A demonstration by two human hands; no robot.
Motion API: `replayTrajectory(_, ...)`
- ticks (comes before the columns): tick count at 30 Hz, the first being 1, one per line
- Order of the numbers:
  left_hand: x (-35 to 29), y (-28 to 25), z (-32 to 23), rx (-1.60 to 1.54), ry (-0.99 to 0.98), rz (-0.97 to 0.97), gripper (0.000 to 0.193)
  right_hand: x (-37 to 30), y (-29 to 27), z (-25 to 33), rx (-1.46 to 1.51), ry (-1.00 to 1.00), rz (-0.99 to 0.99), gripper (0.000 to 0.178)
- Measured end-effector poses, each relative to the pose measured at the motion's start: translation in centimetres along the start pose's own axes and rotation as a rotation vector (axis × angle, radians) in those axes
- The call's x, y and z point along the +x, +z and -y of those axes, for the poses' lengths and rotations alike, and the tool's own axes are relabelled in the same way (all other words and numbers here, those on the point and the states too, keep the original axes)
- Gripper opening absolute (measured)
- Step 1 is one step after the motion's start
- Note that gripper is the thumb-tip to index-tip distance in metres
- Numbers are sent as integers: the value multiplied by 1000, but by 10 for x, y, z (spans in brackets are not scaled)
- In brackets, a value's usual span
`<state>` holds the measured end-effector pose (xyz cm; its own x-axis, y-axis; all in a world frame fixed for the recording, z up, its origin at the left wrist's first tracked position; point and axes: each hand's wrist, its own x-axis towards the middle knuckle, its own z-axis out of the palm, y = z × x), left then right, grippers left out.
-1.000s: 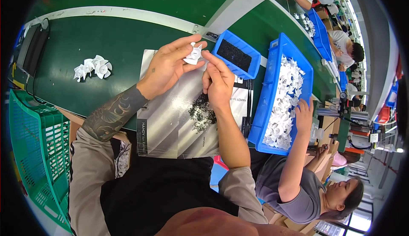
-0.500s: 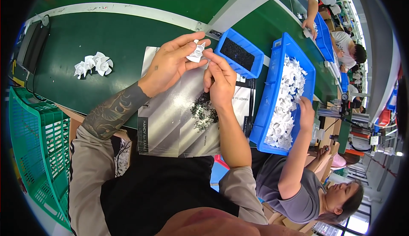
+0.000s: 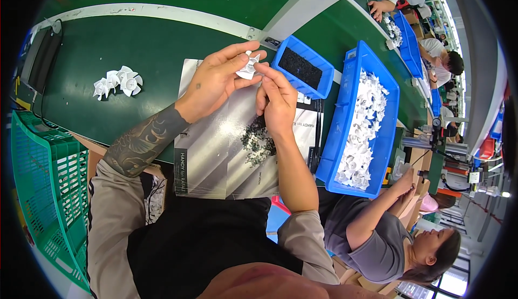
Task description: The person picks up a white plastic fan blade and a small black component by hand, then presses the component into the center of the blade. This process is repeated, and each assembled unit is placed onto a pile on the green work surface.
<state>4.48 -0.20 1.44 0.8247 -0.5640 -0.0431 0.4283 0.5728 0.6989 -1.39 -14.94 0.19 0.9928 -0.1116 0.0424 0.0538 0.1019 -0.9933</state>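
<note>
My left hand [image 3: 211, 81] holds a small white fan wheel [image 3: 247, 67] between thumb and fingers, above the far part of a glossy grey printed sheet [image 3: 208, 161]. Against the wheel's right side are the fingertips of my right hand [image 3: 279, 104], pinched together. Whatever they grip, if anything, is hidden. Small black pieces [image 3: 258, 143] lie scattered on the sheet beside my right wrist. Several more white fan wheels [image 3: 128, 81] sit in a cluster on the green table at the left.
A small blue bin [image 3: 326, 86] of black pieces stands beyond my right hand. To its right is a large blue bin [image 3: 335, 137] full of white fan wheels. A co-worker [image 3: 375, 237] sits at the right. A green crate [image 3: 46, 164] stands at the left; a metal post [image 3: 310, 10] rises behind.
The co-worker at the right has drawn a hand out of the large blue bin, bringing both hands together. A far worker's hand has shifted too. My hands have barely moved.
</note>
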Motion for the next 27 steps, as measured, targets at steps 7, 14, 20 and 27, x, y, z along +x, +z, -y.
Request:
replayTrajectory(7, 0, 0, 0, 9, -6, 0, 39, 0, 1, -1, -10, 4, 10, 28)
replayTrajectory(14, 1, -1, 5, -18, 5, -28, 40, 10, 4, -14, -614, -706, -116, 27)
replayTrajectory(20, 1, -1, 5, -2, 72, -57, 40, -1, 11, 4, -1215, -689, -107, 25)
replayTrajectory(27, -1, 6, 8, 9, 64, -20, 39, -1, 14, -5, -559, -536, -192, 24)
